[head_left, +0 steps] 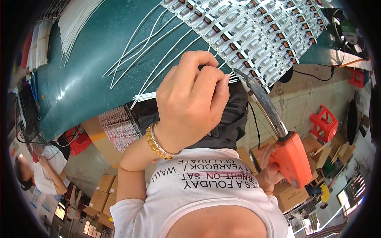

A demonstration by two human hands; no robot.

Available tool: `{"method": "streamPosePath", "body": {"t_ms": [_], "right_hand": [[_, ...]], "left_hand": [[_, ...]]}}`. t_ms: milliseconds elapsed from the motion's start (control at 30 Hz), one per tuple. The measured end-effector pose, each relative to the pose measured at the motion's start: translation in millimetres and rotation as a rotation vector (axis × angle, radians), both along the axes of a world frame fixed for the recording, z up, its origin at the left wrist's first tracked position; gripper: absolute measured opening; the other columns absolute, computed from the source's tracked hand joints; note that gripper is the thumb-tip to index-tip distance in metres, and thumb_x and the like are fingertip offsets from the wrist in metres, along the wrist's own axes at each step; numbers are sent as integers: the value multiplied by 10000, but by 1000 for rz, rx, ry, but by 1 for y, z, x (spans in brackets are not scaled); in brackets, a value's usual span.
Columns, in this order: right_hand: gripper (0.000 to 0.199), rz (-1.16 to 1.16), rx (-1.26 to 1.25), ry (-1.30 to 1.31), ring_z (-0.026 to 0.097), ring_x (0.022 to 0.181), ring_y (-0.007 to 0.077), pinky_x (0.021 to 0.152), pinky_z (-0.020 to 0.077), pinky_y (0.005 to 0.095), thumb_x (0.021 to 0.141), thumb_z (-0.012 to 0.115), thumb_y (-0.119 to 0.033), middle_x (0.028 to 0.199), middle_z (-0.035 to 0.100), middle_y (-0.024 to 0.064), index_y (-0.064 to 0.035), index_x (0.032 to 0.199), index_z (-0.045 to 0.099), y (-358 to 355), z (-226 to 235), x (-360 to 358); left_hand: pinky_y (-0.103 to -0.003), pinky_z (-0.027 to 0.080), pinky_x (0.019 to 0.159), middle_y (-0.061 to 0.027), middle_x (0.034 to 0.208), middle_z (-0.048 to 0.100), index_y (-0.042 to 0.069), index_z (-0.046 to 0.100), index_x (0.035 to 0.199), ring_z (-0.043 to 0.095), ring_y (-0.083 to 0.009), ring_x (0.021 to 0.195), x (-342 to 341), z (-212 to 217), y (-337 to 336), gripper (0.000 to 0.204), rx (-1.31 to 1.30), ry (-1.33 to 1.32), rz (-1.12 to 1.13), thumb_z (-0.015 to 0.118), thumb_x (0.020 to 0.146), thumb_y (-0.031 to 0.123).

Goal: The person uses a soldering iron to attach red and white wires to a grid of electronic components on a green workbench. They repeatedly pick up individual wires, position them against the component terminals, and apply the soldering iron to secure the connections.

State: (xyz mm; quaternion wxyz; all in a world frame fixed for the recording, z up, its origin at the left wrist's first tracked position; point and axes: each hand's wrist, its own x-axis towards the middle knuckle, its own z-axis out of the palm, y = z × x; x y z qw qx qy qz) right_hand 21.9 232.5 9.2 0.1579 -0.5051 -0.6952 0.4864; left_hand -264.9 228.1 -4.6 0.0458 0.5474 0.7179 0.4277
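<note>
My left hand [190,95], with a beaded bracelet on its wrist, is closed around a thin bundle of white wires [145,96]. The wire ends stick out past its fingertips, beside the lower edge of a panel [254,39]. Rows of small white units with black, orange and silver parts make up this panel. Several long white wires [168,53] run from its left edge across the table. In my right hand [270,164] is the handle of an orange soldering gun [293,158]. Its dark tip points up-left, close to the panel's edge and my left fingertips.
The green table [87,79] carries a sheaf of white wires [77,23] at the far left. A black fan [348,32] stands at the far right. Red stools [324,122], cardboard boxes [291,194] and a seated person [49,166] are around the table.
</note>
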Motion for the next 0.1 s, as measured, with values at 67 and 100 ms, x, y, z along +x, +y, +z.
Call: {"method": "streamPosePath", "body": {"t_ms": [67, 100], "right_hand": [[612, 3, -26, -52, 487, 737, 253, 631, 369, 373, 847, 447, -689, 775, 583, 26, -110, 744, 612, -1, 1, -1], [612, 4, -27, -52, 487, 737, 253, 631, 369, 373, 847, 447, -689, 775, 583, 26, -110, 744, 612, -1, 1, -1]], "left_hand": [[-286, 495, 602, -122, 908, 604, 4, 619, 794, 608, -227, 741, 1, -1, 0, 136, -3, 0, 0, 716, 713, -47], [-285, 496, 602, -123, 908, 604, 5, 620, 795, 608, -227, 743, 1, -1, 1, 137, -5, 1, 2, 717, 713, -46]]}}
